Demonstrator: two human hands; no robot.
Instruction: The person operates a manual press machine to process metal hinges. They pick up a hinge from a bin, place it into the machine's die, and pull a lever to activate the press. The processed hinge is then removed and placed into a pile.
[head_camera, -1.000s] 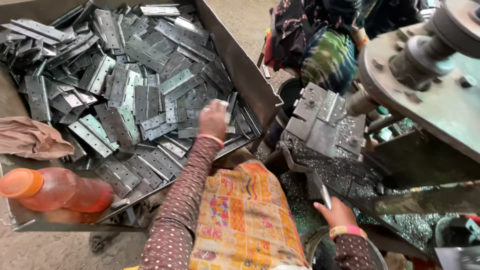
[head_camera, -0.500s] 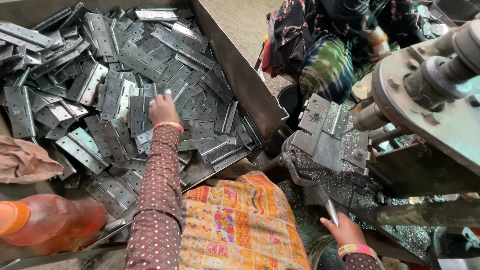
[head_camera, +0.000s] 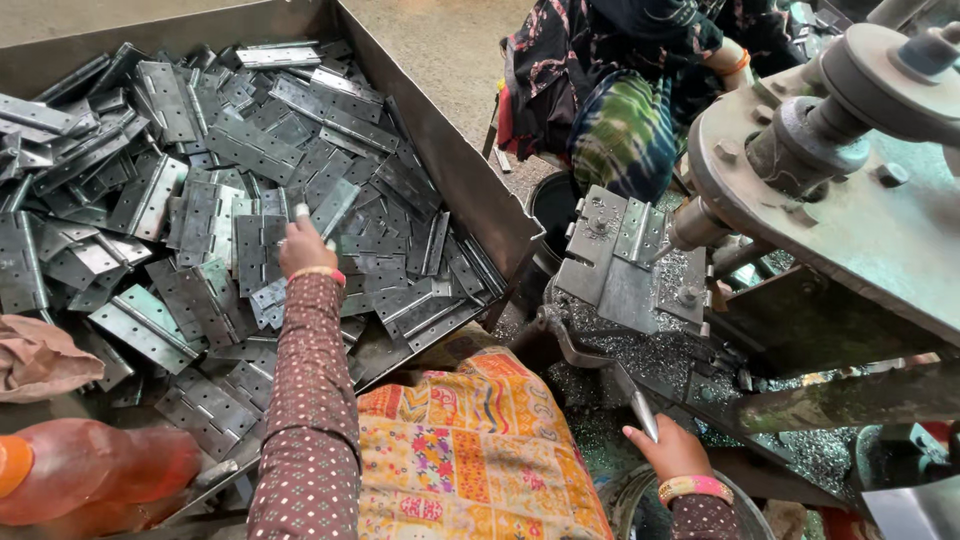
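The fingers (head_camera: 303, 214) of the left hand (head_camera: 305, 248) curl down onto a grey metal hinge (head_camera: 333, 208) lying tilted on top of the heap, gripping it near its lower end; a pink band sits on the wrist, and the dotted maroon sleeve (head_camera: 305, 400) runs back from it toward the camera; around the hand lies a deep pile of flat metal hinges (head_camera: 200, 180), overlapping at every angle, filling a large steel tray (head_camera: 455, 175) with sloping walls; at the tray's near left corner rest a crumpled brown cloth (head_camera: 40, 355) and an orange plastic bottle (head_camera: 95, 480) lying on its side.

The right hand (head_camera: 672, 450) is clenched around the end of a thin metal lever (head_camera: 640, 405), the rod rising between the fingers toward the machine; a pink and yellow bangle circles that wrist; just above the lever stands a grey clamp fixture (head_camera: 615, 260) with drilled plates, mounted on a press machine (head_camera: 860, 200) whose heavy round shaft reaches in from the upper right; metal shavings (head_camera: 650, 355) lie scattered on the machine bed below the fixture.

Between the two arms spreads a bright yellow patterned cloth (head_camera: 480, 450) over the person's lap; beyond the machine, another person (head_camera: 620, 90) in dark floral and green clothing sits on the floor, well apart from the hands.
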